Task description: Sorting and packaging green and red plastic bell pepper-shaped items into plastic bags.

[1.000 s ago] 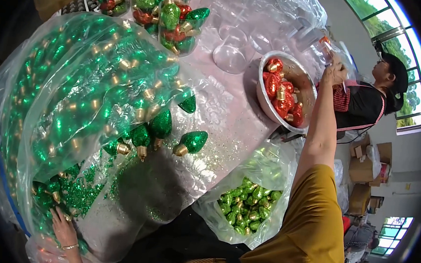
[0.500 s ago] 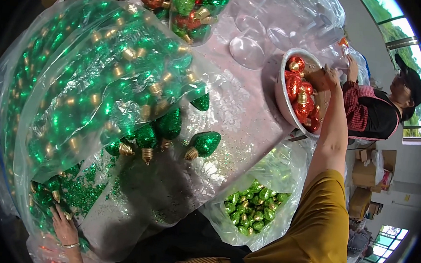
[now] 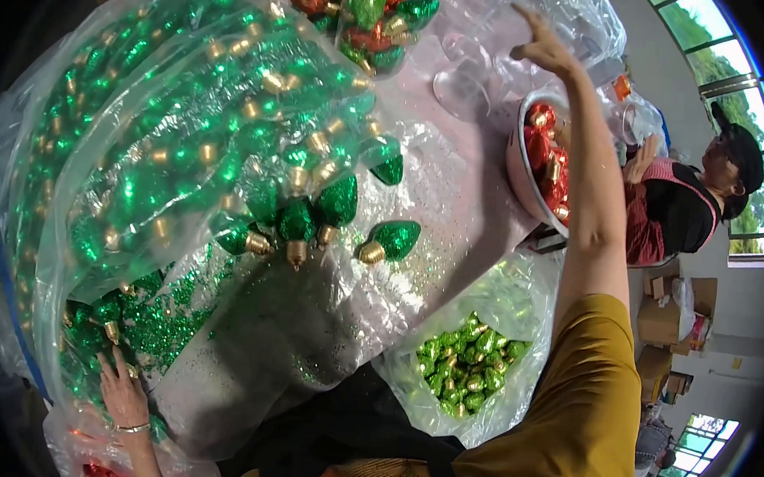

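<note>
My right hand [image 3: 547, 46] is raised past a white bowl [image 3: 516, 164] of red bulb-shaped ornaments [image 3: 546, 157]. Its fingers are spread and hold nothing, and it hovers near clear plastic shells [image 3: 462, 77]. My left hand [image 3: 119, 390], with a bracelet on the wrist, lies flat with fingers apart on the lower edge of a big clear bag [image 3: 169, 138] full of green glitter bulb ornaments. Several loose green bulbs with gold caps [image 3: 391, 239] lie on the plastic-covered table between my hands.
A smaller open bag of light green ornaments [image 3: 466, 370] sits by my right side. A pile of mixed red and green ornaments [image 3: 361, 10] lies at the far edge. A seated co-worker in a dark cap [image 3: 690, 205] is beyond the bowl, with cardboard boxes [image 3: 666, 321] behind.
My right hand has left the bowl of red ornaments and risen above it with fingers spread. My left hand stays on the bag. The view has shifted slightly.
</note>
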A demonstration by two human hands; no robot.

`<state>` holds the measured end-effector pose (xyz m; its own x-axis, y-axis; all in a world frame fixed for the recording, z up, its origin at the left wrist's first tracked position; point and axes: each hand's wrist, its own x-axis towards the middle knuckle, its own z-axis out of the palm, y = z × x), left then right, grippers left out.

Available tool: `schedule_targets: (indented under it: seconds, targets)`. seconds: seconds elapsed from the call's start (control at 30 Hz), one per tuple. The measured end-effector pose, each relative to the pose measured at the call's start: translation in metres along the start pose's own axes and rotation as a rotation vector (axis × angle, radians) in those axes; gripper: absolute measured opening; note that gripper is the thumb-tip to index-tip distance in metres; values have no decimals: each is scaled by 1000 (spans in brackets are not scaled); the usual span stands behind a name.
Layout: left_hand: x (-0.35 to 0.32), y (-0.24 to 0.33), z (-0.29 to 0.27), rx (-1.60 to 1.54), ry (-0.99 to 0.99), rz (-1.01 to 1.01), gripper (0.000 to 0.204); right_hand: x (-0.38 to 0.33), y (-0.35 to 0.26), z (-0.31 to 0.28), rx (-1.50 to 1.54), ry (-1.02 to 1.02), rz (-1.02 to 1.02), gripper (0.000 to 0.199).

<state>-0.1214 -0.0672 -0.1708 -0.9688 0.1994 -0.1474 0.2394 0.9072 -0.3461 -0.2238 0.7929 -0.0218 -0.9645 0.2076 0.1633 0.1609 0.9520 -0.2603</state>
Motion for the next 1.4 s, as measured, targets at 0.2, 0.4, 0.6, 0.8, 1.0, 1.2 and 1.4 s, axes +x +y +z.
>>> schedule_targets:
  seconds: [0.2, 0.4, 0.6, 0.8, 1.0, 1.2, 1.4]
  targets:
    - [-3, 5, -8, -33, -29, 11, 71, 34, 49, 56, -386, 104, -44, 89]
    - [-8, -1, -5, 12, 10, 12, 68, 40, 21, 61, -372, 28, 24, 61]
    - [-2, 1, -1, 17, 3, 11, 66, 63, 26, 52, -35, -134, 117, 32]
    - [-4, 3, -6, 37, 6, 6, 66, 47, 11, 37, 180, -279, 329, 17]
    - [-8, 1, -4, 10, -44, 3, 69, 16, -28, 4, -174, -21, 173, 16]
    - [-6, 3, -17, 7, -43, 26, 66, -52, -128, -90, -331, 179, -35, 16]
    - [12, 15, -26, 31, 106, 59, 60, -176, -288, -65, 92, -69, -311, 19]
